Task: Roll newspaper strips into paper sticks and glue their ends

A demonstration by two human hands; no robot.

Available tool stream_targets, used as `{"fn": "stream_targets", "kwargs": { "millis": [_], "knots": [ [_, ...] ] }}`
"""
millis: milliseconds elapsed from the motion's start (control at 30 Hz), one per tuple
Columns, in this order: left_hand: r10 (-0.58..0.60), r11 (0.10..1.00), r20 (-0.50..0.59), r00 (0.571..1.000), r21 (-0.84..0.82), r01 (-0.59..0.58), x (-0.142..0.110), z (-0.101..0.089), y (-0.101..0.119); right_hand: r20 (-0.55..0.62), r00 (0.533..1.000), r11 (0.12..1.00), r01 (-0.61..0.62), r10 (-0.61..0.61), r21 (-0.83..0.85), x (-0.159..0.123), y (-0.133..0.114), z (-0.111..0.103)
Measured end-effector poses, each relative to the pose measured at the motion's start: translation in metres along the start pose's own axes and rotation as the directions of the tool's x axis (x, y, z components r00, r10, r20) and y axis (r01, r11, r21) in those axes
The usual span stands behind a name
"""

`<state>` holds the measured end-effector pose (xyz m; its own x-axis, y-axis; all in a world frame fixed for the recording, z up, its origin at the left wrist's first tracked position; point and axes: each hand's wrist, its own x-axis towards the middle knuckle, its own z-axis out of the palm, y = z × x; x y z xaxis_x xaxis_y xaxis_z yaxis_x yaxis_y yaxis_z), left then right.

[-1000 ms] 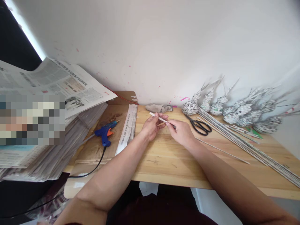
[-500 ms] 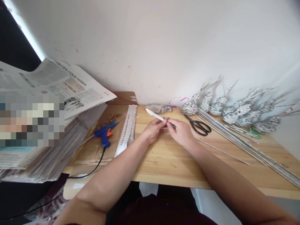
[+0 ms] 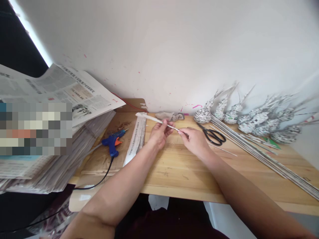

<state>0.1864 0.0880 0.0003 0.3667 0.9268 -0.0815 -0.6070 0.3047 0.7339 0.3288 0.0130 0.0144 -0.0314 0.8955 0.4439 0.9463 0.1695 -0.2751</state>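
The rolled-paper tube [image 3: 152, 118], pinched by nearly closed left hand [image 3: 158, 135] and right hand [image 3: 195, 140], has been fed leftward, seemingly for further rolling.

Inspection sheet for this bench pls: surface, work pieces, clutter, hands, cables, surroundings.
Surface: light wooden tabletop, faint dark marks; stained brown cardboard at left.
Work pieces: slim white rolled-paper stick, wider at its left end.
Clutter: black scissors, blue plastic glue gun with orange trigger, crumpled grey cloth, long thin newspaper sticks.
Hands: left hand holds the stick partway along; right hand pinches its narrow end.
Cables: thin black cable from the glue gun's handle.
Surroundings: pink-flecked white wall; gourd-shaped woven newspaper forms at right; newspaper stack at left.
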Motion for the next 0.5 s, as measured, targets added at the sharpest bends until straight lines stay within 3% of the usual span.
{"fn": "stream_targets", "kwargs": {
  "millis": [133, 400, 500],
  "knots": [
    [-0.100, 0.993, 0.077, 0.992, 0.073, 0.095, -0.0037, 0.0016, -0.0114, 0.017, 1.000, 1.000, 0.000, 0.000, -0.018, -0.0005, -0.0018, 0.0020],
    [0.035, 0.999, 0.009, 0.999, -0.006, -0.035, 0.0047, -0.0036, -0.0034, 0.123, 0.992, 0.999, -0.036, 0.035, 0.012, 0.0016, -0.0002, -0.0012],
    [0.016, 1.000, 0.010, 1.000, 0.020, -0.016, 0.0026, -0.0027, -0.0056, 0.129, 0.991, 0.999, -0.036, 0.034, 0.015, 0.0013, -0.0006, -0.0007]
  ]
}}
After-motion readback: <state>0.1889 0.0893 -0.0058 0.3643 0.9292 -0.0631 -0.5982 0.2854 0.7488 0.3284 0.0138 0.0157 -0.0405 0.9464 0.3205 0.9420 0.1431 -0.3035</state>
